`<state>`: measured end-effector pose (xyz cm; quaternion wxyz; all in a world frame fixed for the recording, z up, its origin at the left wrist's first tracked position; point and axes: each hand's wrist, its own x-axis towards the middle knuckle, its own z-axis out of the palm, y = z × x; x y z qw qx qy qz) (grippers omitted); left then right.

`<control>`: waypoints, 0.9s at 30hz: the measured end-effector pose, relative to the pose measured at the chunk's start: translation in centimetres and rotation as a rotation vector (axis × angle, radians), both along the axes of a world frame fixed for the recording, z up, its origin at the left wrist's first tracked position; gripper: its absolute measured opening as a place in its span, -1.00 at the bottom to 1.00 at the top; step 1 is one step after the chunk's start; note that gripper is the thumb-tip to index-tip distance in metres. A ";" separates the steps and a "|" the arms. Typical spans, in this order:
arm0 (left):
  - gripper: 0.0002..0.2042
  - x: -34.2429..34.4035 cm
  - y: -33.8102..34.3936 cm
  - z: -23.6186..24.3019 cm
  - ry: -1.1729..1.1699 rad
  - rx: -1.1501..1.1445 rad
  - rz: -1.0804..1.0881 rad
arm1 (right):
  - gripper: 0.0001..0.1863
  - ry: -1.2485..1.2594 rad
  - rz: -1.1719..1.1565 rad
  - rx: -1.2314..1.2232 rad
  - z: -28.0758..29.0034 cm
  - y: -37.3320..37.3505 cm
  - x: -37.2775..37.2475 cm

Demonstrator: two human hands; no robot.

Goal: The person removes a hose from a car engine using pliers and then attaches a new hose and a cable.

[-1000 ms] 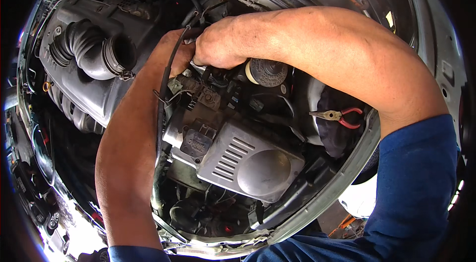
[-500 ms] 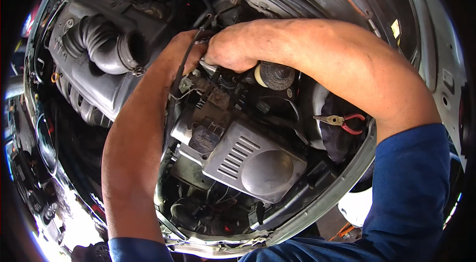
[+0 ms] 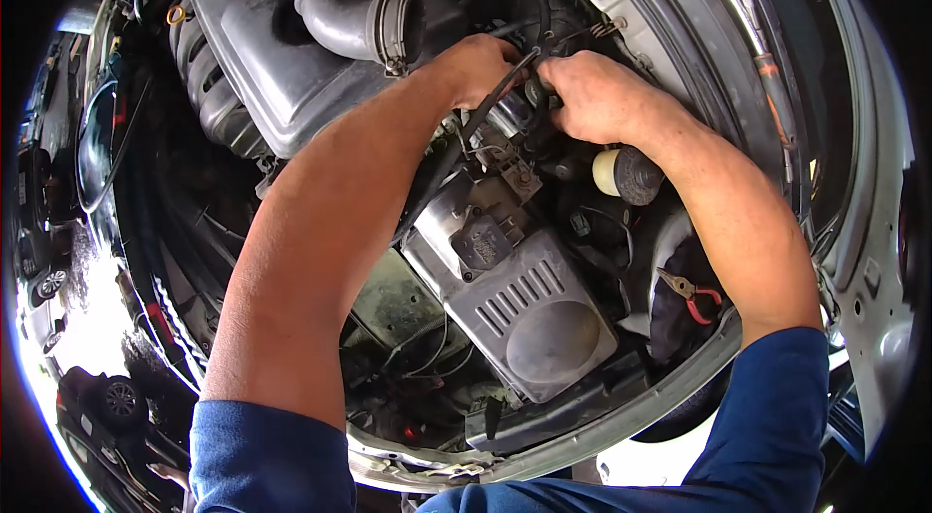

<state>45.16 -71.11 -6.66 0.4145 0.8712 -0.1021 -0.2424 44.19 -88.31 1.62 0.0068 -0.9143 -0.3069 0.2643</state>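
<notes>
Both my hands reach deep into a car's engine bay, close together behind a thin black hose (image 3: 497, 94). My left hand (image 3: 483, 71) is curled on the hose's left side, its fingertips hidden. My right hand (image 3: 600, 103) is closed, with thumb and fingers bent inward beside the hose; what lies in its grasp is hidden. Just below the hands is a shiny metal cylindrical part (image 3: 510, 115). A pale reservoir with a black cap (image 3: 638, 177) sits below my right wrist.
A ribbed black air intake duct (image 3: 340, 13) lies on the engine cover (image 3: 262, 76). Nearer are the grey slotted air filter box (image 3: 515, 319) and red-handled pliers (image 3: 691, 295). A ratchet (image 3: 752, 28) rests along the right far edge. Parked cars (image 3: 107, 406) show at left.
The view has swung, so the engine bay sits further right and higher in the picture. My right hand has drawn slightly apart from my left; both stay at the hose.
</notes>
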 end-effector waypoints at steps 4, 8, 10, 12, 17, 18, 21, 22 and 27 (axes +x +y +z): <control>-0.69 -0.4 -0.5 0.6 0.041 -0.062 0.054 | -0.65 -0.090 -0.099 0.067 -1.6 -1.3 0.1; -0.68 -0.1 -0.2 0.7 0.152 0.011 0.050 | -0.69 -0.032 -0.089 0.164 -1.8 -1.3 0.0; -0.68 -0.4 -0.2 -0.2 0.080 -0.021 0.043 | -0.72 0.021 -0.077 0.130 -1.7 -1.2 0.1; -0.68 -0.4 -0.3 -0.4 0.008 -0.055 0.033 | -0.73 0.019 -0.063 0.099 -1.7 -1.2 0.3; -0.59 0.0 0.0 -0.8 -0.038 0.017 -0.034 | -0.76 0.003 0.004 0.019 -1.7 -0.4 0.6; -0.59 0.1 -0.1 -0.7 -0.037 0.015 -0.040 | -0.78 -0.003 0.015 0.000 -1.8 -0.5 0.6; -0.62 0.1 -0.3 -0.3 0.028 -0.002 -0.046 | -0.79 -0.009 0.027 -0.029 -1.7 -0.6 0.7; -0.64 0.1 -0.4 -0.2 0.042 0.001 -0.042 | -0.80 -0.010 0.034 -0.038 -1.5 -0.5 0.7; -0.66 -0.2 0.6 -1.7 -0.190 0.027 -0.109 | -0.80 -0.045 -0.004 0.066 -2.4 -0.5 0.6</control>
